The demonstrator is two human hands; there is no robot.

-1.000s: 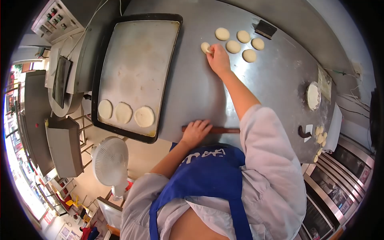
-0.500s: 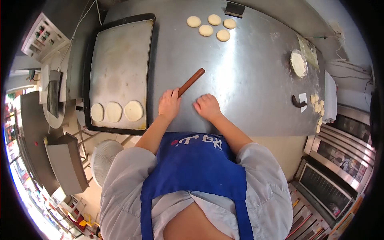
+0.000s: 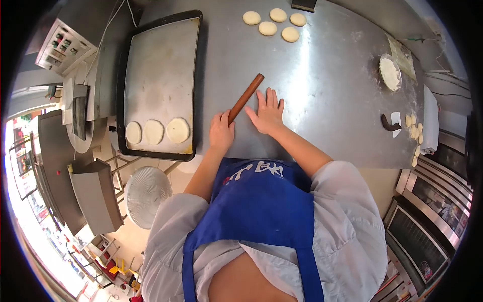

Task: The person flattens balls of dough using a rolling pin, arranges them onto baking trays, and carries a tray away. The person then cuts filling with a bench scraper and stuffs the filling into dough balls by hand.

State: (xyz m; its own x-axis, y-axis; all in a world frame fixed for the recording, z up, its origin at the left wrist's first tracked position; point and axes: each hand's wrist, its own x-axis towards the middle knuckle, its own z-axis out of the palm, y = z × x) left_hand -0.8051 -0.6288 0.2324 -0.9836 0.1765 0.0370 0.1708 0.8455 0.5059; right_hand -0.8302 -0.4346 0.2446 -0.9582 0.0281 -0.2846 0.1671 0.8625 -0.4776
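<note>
My left hand point(image 3: 221, 132) is closed round the near end of a brown wooden rolling pin point(image 3: 246, 98), which points away and to the right over the metal table point(image 3: 332, 100). Just right of the pin, my right hand point(image 3: 268, 111) reaches forward with its fingers stretched out and holds nothing. To the left, a dark-rimmed baking tray point(image 3: 158, 75) carries three flattened dough rounds point(image 3: 153, 132) in a row along its near end. At the far side of the table lie several thicker dough rounds point(image 3: 267, 28) in a group.
A bowl of white flour point(image 3: 390, 74) stands at the right, with a dark curved object point(image 3: 388, 122) on a white card nearer to me. Several small dough pieces point(image 3: 414, 128) lie by the right edge. A dark block point(image 3: 303, 5) sits at the far edge.
My right hand has moved forward along the table, and its curled fingers have straightened. The left hand still grips the rolling pin. The whole view has shifted slightly.
</note>
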